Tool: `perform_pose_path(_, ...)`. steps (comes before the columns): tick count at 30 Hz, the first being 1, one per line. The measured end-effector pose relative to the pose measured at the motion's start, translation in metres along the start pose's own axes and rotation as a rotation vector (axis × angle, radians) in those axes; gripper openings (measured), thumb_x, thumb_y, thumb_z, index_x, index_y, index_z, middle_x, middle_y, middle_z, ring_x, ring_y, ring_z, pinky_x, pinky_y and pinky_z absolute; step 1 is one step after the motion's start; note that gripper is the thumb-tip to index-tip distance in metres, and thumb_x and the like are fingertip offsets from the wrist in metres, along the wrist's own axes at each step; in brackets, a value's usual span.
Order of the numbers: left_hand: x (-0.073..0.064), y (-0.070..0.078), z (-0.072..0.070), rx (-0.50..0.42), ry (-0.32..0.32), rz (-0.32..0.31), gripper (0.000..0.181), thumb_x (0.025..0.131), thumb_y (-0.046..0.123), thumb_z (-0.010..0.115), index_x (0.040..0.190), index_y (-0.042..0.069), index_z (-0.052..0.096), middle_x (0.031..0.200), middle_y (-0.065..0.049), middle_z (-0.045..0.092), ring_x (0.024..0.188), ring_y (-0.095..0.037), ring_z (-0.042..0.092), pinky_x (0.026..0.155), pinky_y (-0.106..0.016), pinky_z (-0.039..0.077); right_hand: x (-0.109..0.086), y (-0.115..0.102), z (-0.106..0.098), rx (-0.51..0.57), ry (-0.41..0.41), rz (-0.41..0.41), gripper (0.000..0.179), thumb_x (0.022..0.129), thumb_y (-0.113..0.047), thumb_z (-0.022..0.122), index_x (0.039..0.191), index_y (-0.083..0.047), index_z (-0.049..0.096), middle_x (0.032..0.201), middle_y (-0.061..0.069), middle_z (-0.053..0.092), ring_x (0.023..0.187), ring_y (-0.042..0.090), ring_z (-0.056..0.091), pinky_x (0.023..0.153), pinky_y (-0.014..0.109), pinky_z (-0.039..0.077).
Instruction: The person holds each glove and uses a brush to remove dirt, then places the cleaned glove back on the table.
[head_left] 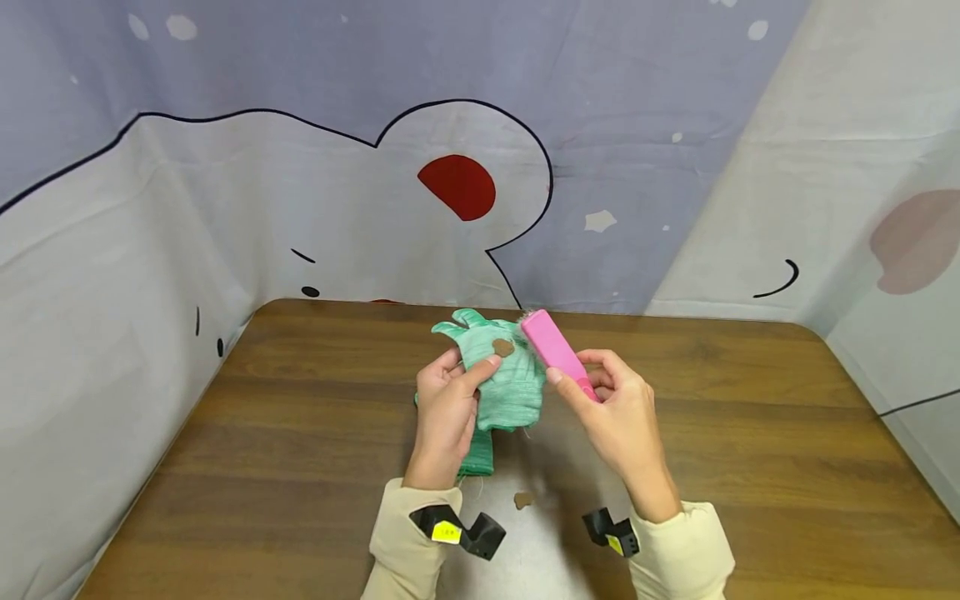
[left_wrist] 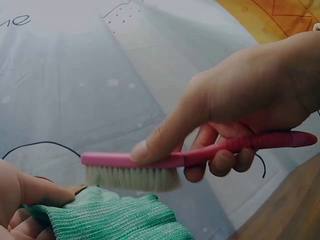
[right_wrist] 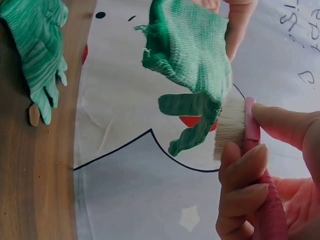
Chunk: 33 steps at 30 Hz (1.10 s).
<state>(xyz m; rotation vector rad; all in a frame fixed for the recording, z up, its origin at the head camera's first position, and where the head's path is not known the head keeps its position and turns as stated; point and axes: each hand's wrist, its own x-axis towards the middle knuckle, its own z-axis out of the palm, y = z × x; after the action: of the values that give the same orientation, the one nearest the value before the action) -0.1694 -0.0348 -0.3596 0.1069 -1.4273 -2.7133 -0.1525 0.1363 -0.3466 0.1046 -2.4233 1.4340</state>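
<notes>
My left hand [head_left: 448, 404] grips a green knitted glove [head_left: 512, 392], its fingers dangling in the right wrist view. A small flat brown piece [head_left: 503, 347] lies on the glove by my left thumb. In my right hand [head_left: 618, 408] is a pink brush [head_left: 553, 346], held by its handle with the thumb along the back. Its pale bristles [left_wrist: 132, 178] face the glove and sit right at its surface. A second green glove [right_wrist: 40, 60] lies on the table, partly hidden below my left hand in the head view.
The brown wooden table [head_left: 750, 433] reaches back to a printed cloth backdrop [head_left: 337, 192]. Another small brown piece [head_left: 522, 500] rests on the table between my forearms. Black camera mounts [head_left: 480, 535] sit on both wrists.
</notes>
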Motion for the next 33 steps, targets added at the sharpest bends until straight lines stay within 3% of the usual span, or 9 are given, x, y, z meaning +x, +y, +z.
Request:
perform_pose_path(5, -0.001, -0.001, 0.001, 0.023, -0.022, -0.013, 0.032, 0.080, -0.006, 0.062, 0.111, -0.010, 0.056, 0.094, -0.014, 0.065, 0.084, -0.017, 0.063, 0.073, -0.028, 0.052, 0.000, -0.003, -0.004, 0.074, -0.010, 0.007, 0.032, 0.077, -0.030, 0.074, 0.100, -0.012, 0.062, 0.072, 0.007, 0.064, 0.055, 0.013, 0.061, 0.046, 0.025, 0.047)
perform_pose_path(10, -0.001, -0.003, 0.002, 0.057, -0.028, -0.004, 0.028, 0.080, -0.005, 0.062, 0.107, -0.010, 0.057, 0.089, -0.011, 0.065, 0.079, -0.016, 0.063, 0.070, -0.027, 0.052, -0.004, -0.014, -0.007, 0.101, -0.070, 0.012, 0.028, 0.078, -0.026, 0.074, 0.099, -0.011, 0.063, 0.073, 0.008, 0.064, 0.055, 0.012, 0.060, 0.047, 0.026, 0.047)
perform_pose_path(18, -0.001, -0.002, 0.003, 0.013, 0.017, 0.007, 0.032, 0.079, -0.007, 0.061, 0.110, -0.010, 0.056, 0.096, -0.016, 0.065, 0.085, -0.019, 0.064, 0.075, -0.031, 0.052, -0.010, -0.042, -0.011, 0.025, -0.142, -0.016, 0.024, 0.079, -0.015, 0.072, 0.098, -0.004, 0.062, 0.071, 0.008, 0.064, 0.053, 0.015, 0.056, 0.045, 0.023, 0.041)
perform_pose_path(21, 0.000, -0.002, 0.003, -0.007, 0.035, 0.006, 0.033, 0.079, -0.006, 0.062, 0.111, -0.010, 0.056, 0.098, -0.018, 0.065, 0.086, -0.020, 0.064, 0.076, -0.032, 0.052, -0.009, -0.037, -0.010, 0.006, -0.141, -0.002, 0.025, 0.079, -0.019, 0.073, 0.098, -0.006, 0.063, 0.072, 0.008, 0.064, 0.056, 0.019, 0.058, 0.047, 0.023, 0.043)
perform_pose_path(27, 0.000, -0.003, 0.003, -0.022, 0.045, 0.007, 0.033, 0.079, -0.007, 0.062, 0.111, -0.010, 0.056, 0.098, -0.017, 0.064, 0.087, -0.020, 0.063, 0.076, -0.032, 0.052, -0.003, -0.004, -0.005, 0.025, -0.110, 0.040, 0.034, 0.076, -0.038, 0.073, 0.098, -0.014, 0.064, 0.075, 0.006, 0.065, 0.061, 0.020, 0.062, 0.050, 0.027, 0.048)
perform_pose_path(33, 0.000, -0.003, 0.002, -0.012, 0.025, 0.001, 0.033, 0.079, -0.006, 0.062, 0.111, -0.010, 0.056, 0.098, -0.017, 0.064, 0.086, -0.020, 0.063, 0.076, -0.032, 0.052, -0.001, -0.001, -0.006, 0.012, -0.086, 0.067, 0.035, 0.076, -0.039, 0.073, 0.098, -0.014, 0.064, 0.074, 0.007, 0.065, 0.061, 0.021, 0.062, 0.050, 0.028, 0.048)
